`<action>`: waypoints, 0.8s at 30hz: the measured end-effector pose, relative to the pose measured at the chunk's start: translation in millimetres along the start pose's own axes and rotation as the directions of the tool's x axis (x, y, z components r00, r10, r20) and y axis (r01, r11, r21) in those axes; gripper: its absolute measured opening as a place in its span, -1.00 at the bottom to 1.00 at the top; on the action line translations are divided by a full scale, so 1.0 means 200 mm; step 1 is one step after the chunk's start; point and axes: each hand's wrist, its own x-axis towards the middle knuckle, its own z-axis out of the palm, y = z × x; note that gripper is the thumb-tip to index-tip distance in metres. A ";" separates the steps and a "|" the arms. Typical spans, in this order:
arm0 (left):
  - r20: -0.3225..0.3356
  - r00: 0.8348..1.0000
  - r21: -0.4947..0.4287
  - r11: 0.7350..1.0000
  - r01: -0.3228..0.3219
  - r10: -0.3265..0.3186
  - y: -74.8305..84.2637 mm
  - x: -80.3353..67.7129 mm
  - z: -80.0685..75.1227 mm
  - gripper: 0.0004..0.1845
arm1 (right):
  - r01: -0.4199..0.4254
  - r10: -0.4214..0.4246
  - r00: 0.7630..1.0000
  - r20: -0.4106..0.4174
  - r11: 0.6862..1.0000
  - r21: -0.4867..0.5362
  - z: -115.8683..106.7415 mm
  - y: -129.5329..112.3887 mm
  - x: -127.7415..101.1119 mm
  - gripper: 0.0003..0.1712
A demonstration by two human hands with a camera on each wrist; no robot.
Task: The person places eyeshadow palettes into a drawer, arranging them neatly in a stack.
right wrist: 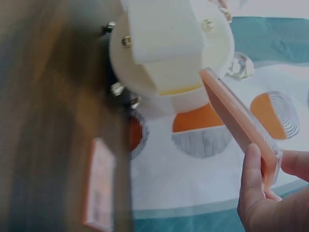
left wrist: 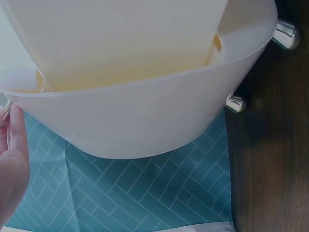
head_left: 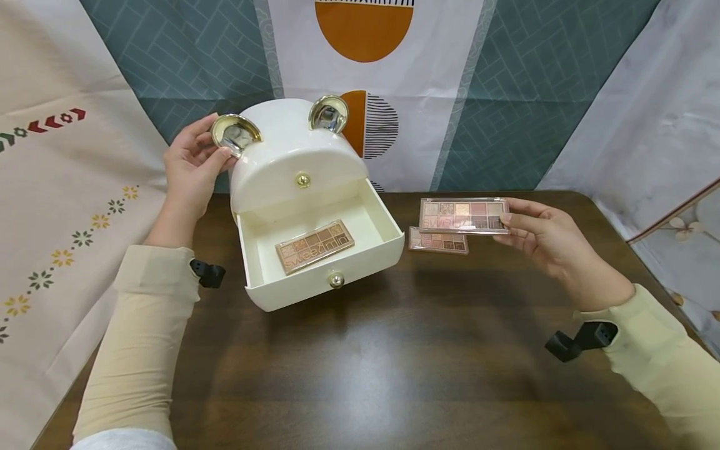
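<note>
A white storage box (head_left: 281,131) with two gold ears stands on the table, its drawer (head_left: 365,219) pulled out. My left hand (head_left: 194,156) pinches the box's left gold ear (head_left: 236,134) between thumb and fingers. Inside the drawer lies a brown eyeshadow palette (head_left: 315,245), slightly askew. To the right of the box, my right hand (head_left: 534,240) holds a pinkish eyeshadow palette (head_left: 464,215) by its right end, thumb on top. Beneath that one, another palette (head_left: 439,242) rests on the table, partly covered by it in the head view. The right wrist view shows the held palette (right wrist: 239,123) edge-on.
The dark wooden table (head_left: 360,362) stretches in front of the box. Behind it hangs a teal and white patterned cloth (head_left: 506,94). A cream embroidered cloth (head_left: 62,187) hangs at the left, and a white floral one (head_left: 635,137) at the right.
</note>
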 end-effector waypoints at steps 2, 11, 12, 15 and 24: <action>0.001 1.000 -0.007 1.000 -0.004 0.004 0.00 0.00 0.00 -0.46 | 0.003 -0.003 1.000 0.011 1.000 0.005 0.03 -0.03 0.01 -0.70; 0.003 1.000 -0.032 0.999 -0.020 0.020 0.00 0.00 -0.01 -0.46 | 0.020 -0.022 1.000 -0.007 0.989 -0.149 0.23 -0.11 0.09 -0.67; 0.004 1.000 -0.036 0.999 -0.022 0.022 -0.01 0.00 -0.01 -0.46 | 0.019 -0.019 1.000 0.001 0.986 -0.163 0.26 -0.11 0.09 -0.60; 0.010 1.000 -0.045 0.999 -0.022 0.023 -0.01 0.00 0.00 -0.46 | 0.003 0.002 1.000 0.031 0.984 -0.180 0.34 -0.10 0.11 -0.37; 0.004 1.000 -0.045 0.999 -0.025 0.026 -0.01 0.00 0.00 -0.46 | -0.042 0.058 0.997 0.043 0.953 -0.301 0.60 -0.06 0.18 -0.38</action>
